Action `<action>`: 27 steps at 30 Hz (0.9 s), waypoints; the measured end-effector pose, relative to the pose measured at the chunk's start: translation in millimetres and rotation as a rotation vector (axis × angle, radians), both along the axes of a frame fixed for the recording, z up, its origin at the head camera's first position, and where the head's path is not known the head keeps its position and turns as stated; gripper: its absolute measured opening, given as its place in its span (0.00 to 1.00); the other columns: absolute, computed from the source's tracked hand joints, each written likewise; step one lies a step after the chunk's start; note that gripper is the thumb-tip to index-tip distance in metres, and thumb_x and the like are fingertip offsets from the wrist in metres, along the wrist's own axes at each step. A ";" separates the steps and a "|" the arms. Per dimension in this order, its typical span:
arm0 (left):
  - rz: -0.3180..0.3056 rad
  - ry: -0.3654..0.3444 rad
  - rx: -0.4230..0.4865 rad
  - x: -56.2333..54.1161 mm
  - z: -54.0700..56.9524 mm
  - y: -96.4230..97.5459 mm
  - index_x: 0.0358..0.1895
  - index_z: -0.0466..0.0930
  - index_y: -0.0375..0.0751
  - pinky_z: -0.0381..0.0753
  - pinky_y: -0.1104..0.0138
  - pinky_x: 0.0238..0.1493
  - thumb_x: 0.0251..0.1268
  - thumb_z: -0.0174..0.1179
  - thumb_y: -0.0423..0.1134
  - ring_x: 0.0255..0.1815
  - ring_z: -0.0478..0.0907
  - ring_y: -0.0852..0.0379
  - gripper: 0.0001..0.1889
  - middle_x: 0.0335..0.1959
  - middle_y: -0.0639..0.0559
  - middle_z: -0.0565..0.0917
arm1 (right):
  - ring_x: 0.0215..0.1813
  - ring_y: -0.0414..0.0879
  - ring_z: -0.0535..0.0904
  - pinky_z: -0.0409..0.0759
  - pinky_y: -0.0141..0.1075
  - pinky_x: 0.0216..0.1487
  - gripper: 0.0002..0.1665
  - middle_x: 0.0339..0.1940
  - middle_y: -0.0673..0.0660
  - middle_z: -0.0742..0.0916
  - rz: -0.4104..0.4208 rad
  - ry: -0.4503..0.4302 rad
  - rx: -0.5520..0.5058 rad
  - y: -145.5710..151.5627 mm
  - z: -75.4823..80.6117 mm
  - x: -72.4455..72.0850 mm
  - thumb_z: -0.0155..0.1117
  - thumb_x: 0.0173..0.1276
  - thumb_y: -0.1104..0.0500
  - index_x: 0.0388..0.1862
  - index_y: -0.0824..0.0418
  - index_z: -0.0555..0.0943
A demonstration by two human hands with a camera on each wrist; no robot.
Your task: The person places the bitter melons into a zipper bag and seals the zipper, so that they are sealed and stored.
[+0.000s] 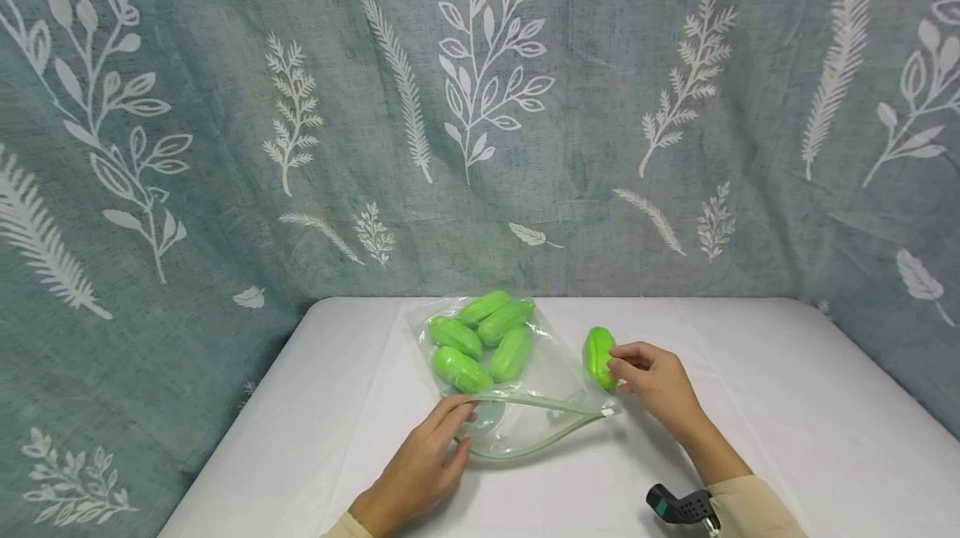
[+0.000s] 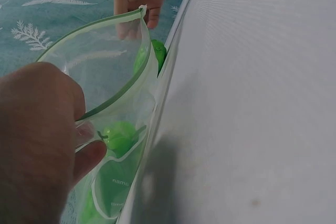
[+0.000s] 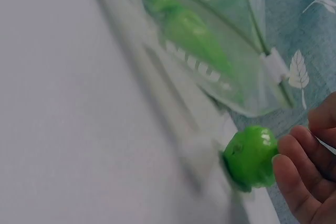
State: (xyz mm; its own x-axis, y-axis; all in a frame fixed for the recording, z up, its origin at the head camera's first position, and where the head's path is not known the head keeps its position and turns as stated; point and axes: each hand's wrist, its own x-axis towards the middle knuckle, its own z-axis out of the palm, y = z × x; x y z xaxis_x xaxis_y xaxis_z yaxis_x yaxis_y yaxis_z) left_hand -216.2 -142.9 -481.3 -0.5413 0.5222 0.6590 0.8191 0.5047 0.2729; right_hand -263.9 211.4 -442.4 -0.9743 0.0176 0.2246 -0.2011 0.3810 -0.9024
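Observation:
A clear zip bag [image 1: 555, 355] with a green-edged mouth lies on the table, holding several elongated, glossy bright-green vegetables [image 1: 512, 353] that look like zucchini. My left hand [image 1: 427, 459] grips the left end of the bag's mouth, thumb and fingers about the edge, and the mouth gapes. To the right of the bag lies one more green vegetable [image 1: 597, 357], ribbed and lobed at its end [image 3: 251, 158]. Beside it, my right hand [image 1: 660, 384] has its fingertips at the vegetable's right side, loosely bent and not wrapped round it. Whether they touch it I cannot tell.
A white cloth covers the table [image 1: 750, 405]. Behind and beside it hangs a grey-green curtain [image 1: 585, 105] with white leaf prints. The white zip slider [image 1: 607, 411] sits at the mouth's right end. A black device [image 1: 678, 506] is strapped to the right wrist.

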 end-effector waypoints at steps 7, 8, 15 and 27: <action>-0.003 0.032 0.005 -0.6 -1.0 0.7 0.63 0.73 0.33 0.79 0.71 0.57 0.56 0.66 0.25 0.55 0.78 0.57 0.28 0.56 0.46 0.77 | 0.42 0.52 0.83 0.84 0.33 0.36 0.17 0.43 0.62 0.87 -0.122 0.022 0.123 6.5 -10.6 -11.7 0.64 0.73 0.57 0.52 0.68 0.83; -0.004 0.036 0.007 -0.7 -0.7 0.8 0.62 0.74 0.33 0.79 0.70 0.57 0.56 0.67 0.25 0.55 0.79 0.57 0.28 0.56 0.46 0.77 | 0.42 0.51 0.82 0.83 0.32 0.36 0.17 0.43 0.61 0.87 -0.143 0.028 0.149 7.2 -11.7 -13.5 0.64 0.73 0.56 0.51 0.68 0.83; -0.006 0.004 0.000 -0.8 0.0 2.2 0.62 0.73 0.32 0.78 0.72 0.58 0.58 0.66 0.25 0.56 0.78 0.57 0.27 0.56 0.46 0.77 | 0.55 0.58 0.79 0.81 0.46 0.51 0.26 0.54 0.67 0.83 -0.182 -0.020 0.220 8.0 -18.7 -25.7 0.62 0.74 0.49 0.61 0.67 0.78; -0.011 0.015 0.004 -0.1 -0.1 1.4 0.62 0.74 0.31 0.79 0.70 0.57 0.57 0.66 0.25 0.55 0.79 0.56 0.27 0.56 0.45 0.77 | 0.66 0.68 0.73 0.75 0.57 0.64 0.48 0.67 0.77 0.72 -0.120 -0.098 0.262 -2.8 -27.9 -38.6 0.63 0.71 0.42 0.77 0.70 0.59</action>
